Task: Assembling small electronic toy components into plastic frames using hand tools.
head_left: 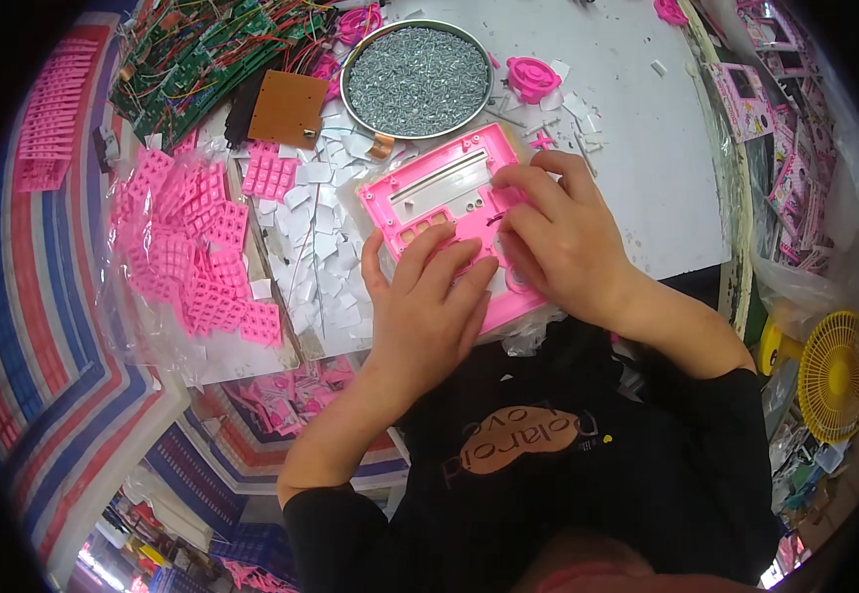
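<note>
A pink plastic housing [474, 259] lies tilted on the table before me, its inner side up, with a long clear window strip and several small square holes. My left hand [419, 306] rests on its lower left part, fingers spread and stretched over it, gripping nothing. Over the housing's right side, my right hand [568, 237] has its fingers bent and drawn together near a small dark bit by the fingertips. What those fingers hold, if anything, is hidden. Beneath the housing, a pale, translucent layer shows along its edges.
Beyond the housing stands a round metal tray [348, 97] of small screws. Green circuit boards [202, 69] with wires are piled far left, near a brown board [286, 109]. Pink keypads [192, 247] and white paper pieces [313, 212] lie left. A yellow fan [837, 378] is right.
</note>
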### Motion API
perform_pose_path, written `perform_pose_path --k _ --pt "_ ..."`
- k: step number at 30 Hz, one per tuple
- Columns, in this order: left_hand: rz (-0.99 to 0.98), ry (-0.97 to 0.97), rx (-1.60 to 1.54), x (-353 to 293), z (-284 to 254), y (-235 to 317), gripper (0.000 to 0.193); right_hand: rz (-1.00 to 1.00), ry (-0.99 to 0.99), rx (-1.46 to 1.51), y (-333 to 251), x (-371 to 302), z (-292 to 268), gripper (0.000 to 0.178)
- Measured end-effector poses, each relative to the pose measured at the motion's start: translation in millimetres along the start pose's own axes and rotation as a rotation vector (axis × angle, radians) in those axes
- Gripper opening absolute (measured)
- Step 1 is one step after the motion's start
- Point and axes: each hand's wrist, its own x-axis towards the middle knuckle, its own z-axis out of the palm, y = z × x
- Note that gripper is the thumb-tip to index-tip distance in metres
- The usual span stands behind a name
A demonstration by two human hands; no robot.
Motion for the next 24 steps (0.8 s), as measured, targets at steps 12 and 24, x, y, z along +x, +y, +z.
perform_pose_path --k 12,24 --pt "-0.021 0.162 -0.114 18.6 -12.6 -13.9 0.027 0.093 -0.026 0.090 1.0 7.5 -7.5 0.031" --pt "0.130 0.223 0.304 151.9 -10.3 -92.4 0.014 0.072 0.411 0.856 118.8 174.7 -107.7 0.061"
